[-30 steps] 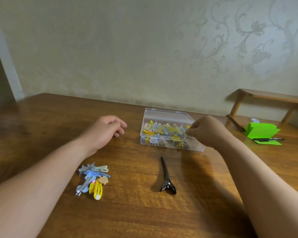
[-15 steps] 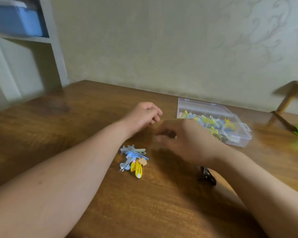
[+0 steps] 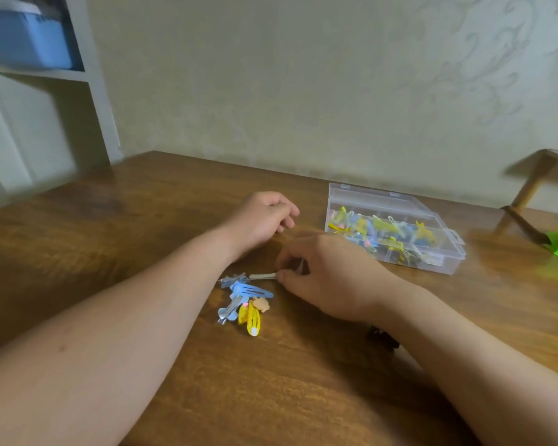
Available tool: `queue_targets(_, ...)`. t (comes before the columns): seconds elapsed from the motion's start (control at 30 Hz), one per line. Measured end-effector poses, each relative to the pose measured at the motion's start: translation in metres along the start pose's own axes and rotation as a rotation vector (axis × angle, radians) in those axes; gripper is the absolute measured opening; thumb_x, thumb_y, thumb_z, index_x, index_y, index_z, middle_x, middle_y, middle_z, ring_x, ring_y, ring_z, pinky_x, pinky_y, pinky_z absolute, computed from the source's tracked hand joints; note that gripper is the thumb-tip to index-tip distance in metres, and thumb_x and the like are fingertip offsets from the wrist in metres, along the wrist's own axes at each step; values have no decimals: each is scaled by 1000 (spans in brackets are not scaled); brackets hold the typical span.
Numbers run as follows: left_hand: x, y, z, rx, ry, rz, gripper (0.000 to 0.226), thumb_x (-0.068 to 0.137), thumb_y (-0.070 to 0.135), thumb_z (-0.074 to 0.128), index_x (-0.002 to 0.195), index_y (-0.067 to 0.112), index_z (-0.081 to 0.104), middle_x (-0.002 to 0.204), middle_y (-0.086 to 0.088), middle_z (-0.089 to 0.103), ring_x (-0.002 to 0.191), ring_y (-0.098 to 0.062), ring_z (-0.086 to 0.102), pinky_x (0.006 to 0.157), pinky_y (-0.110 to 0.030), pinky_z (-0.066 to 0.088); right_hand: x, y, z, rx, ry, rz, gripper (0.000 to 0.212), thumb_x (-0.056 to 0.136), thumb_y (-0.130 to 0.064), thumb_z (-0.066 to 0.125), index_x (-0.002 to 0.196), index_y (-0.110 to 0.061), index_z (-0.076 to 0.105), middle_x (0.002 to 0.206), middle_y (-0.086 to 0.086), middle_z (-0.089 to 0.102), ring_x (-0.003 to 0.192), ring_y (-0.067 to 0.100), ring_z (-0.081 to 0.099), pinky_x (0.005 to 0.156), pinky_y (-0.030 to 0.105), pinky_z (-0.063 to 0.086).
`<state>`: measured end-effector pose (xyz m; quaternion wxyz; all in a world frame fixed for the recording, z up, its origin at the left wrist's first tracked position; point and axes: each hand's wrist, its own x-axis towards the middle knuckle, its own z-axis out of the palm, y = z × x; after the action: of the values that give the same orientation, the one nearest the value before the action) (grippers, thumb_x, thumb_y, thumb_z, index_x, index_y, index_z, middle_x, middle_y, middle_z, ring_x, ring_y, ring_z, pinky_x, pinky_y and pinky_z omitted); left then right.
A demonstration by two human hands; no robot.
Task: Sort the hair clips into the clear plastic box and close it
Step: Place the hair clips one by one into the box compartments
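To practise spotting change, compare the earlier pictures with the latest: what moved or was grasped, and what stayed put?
The right hand left the clear plastic box, moved leftward to the loose clip pile and now pinches a pale clip at its top edge. The left hand, the box, the pile and the black clip stayed where they were.

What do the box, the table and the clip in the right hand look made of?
Box: clear, glossy hard plastic; contents show through its walls. Table: brown wood or wood veneer, smooth, grain visible. Clip: pale thin strip, probably metal, too blurred to be sure.
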<state>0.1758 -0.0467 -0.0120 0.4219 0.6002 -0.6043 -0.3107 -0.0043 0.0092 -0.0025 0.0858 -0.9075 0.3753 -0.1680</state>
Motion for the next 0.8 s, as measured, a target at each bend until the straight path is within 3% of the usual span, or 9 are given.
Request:
queue_targets(0.13, 4, -4, 0, -8, 2, 25, 30, 104, 8, 50, 105, 13, 79, 92, -4, 76, 81, -16, 62, 82, -31, 52, -4, -1, -3, -42, -11, -45, 11, 100, -31, 64, 105, -33, 73, 102, -14, 61, 87, 8, 62, 73, 30, 54)
queue_targets(0.23, 4, -7, 1, -55, 7, 48, 28, 103, 0, 50, 105, 5, 78, 89, -9, 75, 82, -19, 62, 80, -32, 50, -5, 7, -9, -34, 85, -29, 11, 98, -26, 63, 102, -28, 73, 96, -13, 65, 84, 11, 61, 72, 31, 49)
queue_targets(0.33, 2, -5, 1, -75, 9, 51, 29, 107, 2, 48, 108, 2, 77, 95, -15, 76, 86, -21, 66, 78, -29, 51, -6, 27, -32, 72, 268, 118, 11, 99, -25, 63, 104, -26, 72, 91, -13, 71, 81, 11, 64, 71, 31, 50)
queue_targets(0.47, -2, -1, 1, -38, 2, 37, 32, 109, 2, 45, 115, 6, 77, 105, -15, 76, 85, -16, 68, 64, -10, 53, -16, 74, -74, 119, 472, 367, 6, 99, -25, 66, 104, -25, 70, 91, -11, 73, 81, 6, 67, 69, 26, 53)
queue_targets(0.6, -3, -1, -2, 19, -13, 44, 34, 109, 7, 46, 113, 16, 79, 103, -6, 77, 94, -18, 67, 75, -23, 48, -39, 114, -106, -45, 350, 560, 5, 94, -25, 73, 89, -24, 72, 83, -8, 71, 71, 8, 64, 54, 25, 43)
queue_targets(0.8, -3, -2, -2, 22, -6, 45, 34, 108, 6, 47, 110, 17, 79, 101, -5, 78, 91, -18, 67, 78, -26, 48, -52, 125, -115, -119, 122, 661, 7, 86, -24, 79, 80, -23, 76, 78, -2, 75, 74, 19, 71, 59, 30, 53)
